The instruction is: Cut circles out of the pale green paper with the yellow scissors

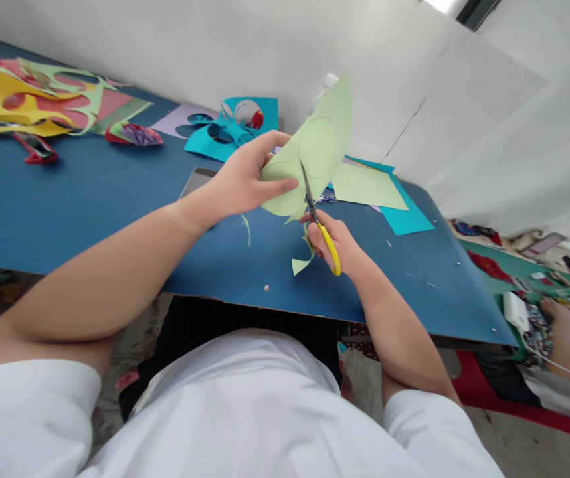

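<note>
My left hand grips a sheet of light green paper between thumb and fingers, raised above the blue table. Circles are drawn on the sheet, and its lower edge is cut round. In my right hand are scissors with yellow handles, the fingers closed around them. Their blade lies against the paper beside a drawn circle, close to my left thumb; the other blade is hidden. A curled green paper strip hangs below the sheet near my right hand.
Cut yellow, red and green sheets lie at the far left, near a red-handled tool. Blue cut-out paper stands by the wall. Green and blue sheets lie right. Another person's hands are at a green table.
</note>
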The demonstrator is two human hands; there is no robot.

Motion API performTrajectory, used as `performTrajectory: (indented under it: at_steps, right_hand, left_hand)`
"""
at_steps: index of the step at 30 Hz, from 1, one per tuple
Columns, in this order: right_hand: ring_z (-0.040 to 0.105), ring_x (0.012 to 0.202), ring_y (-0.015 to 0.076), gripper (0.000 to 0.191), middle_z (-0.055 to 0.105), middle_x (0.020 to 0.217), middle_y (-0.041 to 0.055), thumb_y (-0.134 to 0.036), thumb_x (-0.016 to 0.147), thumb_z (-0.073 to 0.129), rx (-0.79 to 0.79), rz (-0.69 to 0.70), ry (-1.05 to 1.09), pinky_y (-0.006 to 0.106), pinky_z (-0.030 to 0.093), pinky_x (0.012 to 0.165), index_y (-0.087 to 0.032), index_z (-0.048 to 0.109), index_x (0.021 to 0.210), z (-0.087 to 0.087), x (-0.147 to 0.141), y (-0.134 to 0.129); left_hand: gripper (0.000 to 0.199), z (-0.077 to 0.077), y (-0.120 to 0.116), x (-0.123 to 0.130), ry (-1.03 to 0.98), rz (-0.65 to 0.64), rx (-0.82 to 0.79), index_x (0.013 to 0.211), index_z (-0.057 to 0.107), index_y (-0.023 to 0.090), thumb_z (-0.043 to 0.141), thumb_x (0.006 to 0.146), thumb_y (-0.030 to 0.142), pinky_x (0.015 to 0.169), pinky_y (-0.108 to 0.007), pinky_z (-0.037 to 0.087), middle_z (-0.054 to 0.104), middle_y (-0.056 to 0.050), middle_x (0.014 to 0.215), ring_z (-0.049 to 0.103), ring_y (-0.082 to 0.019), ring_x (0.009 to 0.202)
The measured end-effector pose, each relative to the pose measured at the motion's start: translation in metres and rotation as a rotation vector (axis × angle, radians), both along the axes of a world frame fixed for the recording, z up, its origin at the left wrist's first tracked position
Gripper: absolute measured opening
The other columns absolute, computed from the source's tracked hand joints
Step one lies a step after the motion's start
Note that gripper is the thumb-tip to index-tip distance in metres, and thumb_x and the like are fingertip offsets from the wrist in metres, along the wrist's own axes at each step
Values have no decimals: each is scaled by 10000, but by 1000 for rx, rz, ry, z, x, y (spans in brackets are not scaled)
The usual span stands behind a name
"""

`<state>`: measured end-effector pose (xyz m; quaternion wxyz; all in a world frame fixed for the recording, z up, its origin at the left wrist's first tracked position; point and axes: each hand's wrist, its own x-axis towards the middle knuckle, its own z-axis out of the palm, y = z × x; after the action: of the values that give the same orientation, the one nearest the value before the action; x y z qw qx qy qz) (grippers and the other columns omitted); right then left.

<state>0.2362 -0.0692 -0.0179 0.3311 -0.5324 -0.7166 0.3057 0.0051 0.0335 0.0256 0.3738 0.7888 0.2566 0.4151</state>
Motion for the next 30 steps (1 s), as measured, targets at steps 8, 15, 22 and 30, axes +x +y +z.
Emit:
performTrajectory:
  at_steps: [8,15,22,30]
  right_hand:
    - [553,654,177,752,591,707,1,-917,949,467,-2,1,2,328,442,642,-213,631,1161,-1,1,0]
    - [549,654,173,765,588,705,0,-919,950,458,1,5,-8,324,440,647,-203,632,1155,0,1,1]
    - [536,643,171,714,580,706,-4,-888,966,480,-11,7,2,319,430,625,-217,629,1157,-2,1,0]
    - [533,636,171,692,569,705,-6,-872,975,483,-25,11,-2,316,431,618,-224,630,1169,-3,1,0]
  left_hand:
    - [547,1,-2,1,0,23,-15,1375,637,248,818,872,361,943,-528,678,810,-77,1135,793,-336,1113]
    - [576,2,-4,1,-5,25,-34,1383,638,218,832,869,391,976,-559,657,803,-84,1093,770,-360,1166]
    - [566,0,2,1,-15,-4,10,1327,663,311,863,820,461,958,-599,646,811,-41,1095,749,-350,1114]
    - [582,-1,3,0,6,18,50,1327,665,309,856,812,501,1017,-614,617,812,-33,1074,719,-363,1163]
